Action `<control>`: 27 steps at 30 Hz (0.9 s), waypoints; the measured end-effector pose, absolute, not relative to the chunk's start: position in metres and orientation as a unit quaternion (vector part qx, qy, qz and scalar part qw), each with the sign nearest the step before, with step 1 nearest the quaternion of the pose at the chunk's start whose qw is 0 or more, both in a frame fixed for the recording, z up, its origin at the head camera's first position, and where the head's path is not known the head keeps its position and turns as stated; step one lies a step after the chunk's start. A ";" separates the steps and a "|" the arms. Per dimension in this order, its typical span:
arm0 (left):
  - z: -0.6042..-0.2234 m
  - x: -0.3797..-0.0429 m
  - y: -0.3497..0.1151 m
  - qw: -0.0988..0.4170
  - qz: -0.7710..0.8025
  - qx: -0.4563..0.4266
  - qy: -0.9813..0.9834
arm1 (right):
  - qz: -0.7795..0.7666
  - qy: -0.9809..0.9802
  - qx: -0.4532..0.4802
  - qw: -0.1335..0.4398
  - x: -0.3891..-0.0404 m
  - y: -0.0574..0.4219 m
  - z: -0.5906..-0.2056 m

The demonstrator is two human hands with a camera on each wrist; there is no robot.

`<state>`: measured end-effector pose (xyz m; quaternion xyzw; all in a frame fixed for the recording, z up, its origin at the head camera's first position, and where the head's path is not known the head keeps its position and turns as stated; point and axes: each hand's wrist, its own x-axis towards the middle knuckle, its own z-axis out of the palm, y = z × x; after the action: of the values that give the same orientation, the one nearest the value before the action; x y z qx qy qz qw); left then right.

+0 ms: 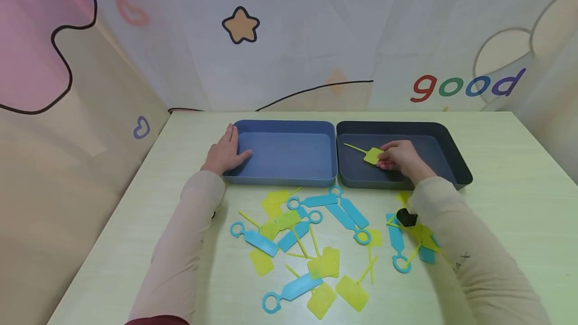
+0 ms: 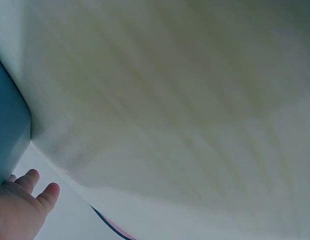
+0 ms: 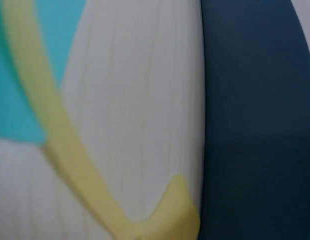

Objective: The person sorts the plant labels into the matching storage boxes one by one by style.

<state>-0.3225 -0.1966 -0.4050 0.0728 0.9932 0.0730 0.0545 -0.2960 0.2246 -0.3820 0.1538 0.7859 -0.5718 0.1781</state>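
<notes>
Over the dark tray (image 1: 451, 162) at the right, my right hand (image 1: 399, 158) pinches a yellow plastic tag (image 1: 372, 156) by its flat end, its thin stem pointing left. My left hand (image 1: 223, 153) rests on the left end of the blue tray (image 1: 289, 152), thumb over the inside and the other fingers straight along the rim. In the left wrist view the left fingertips (image 2: 50, 192) show beside the tray's outer wall. In front of the trays lie several yellow tags (image 1: 352, 292) with thin stems and several blue tags (image 1: 300, 287) with ring ends, some overlapping.
Both trays stand side by side near the back of the pale table (image 1: 506, 224). Beneath the right forearm is a small pile of yellow and blue tags (image 1: 396, 237). A printed cloth (image 1: 307, 39) hangs behind the table.
</notes>
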 end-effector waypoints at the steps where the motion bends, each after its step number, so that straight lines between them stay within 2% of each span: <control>1: -0.405 -0.323 -0.197 0.053 0.073 0.073 0.993 | -0.574 0.783 0.160 0.178 -0.296 0.224 -0.382; 16: -0.407 -0.321 -0.197 0.056 0.075 0.070 0.993 | -0.553 0.782 0.234 0.166 -0.301 0.216 -0.381; 22: -0.406 -0.321 -0.197 0.058 0.070 0.078 0.993 | -0.505 0.818 0.220 0.167 -0.296 0.218 -0.375; 27: -0.403 -0.321 -0.196 0.059 0.073 0.078 0.993 | -0.397 0.890 0.181 0.130 -0.291 0.218 -0.367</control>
<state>-0.3209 -0.1958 -0.4025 0.0775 0.9925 0.0730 0.0593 -0.2910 0.2180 -0.3671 0.1810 0.8904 -0.3969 0.1299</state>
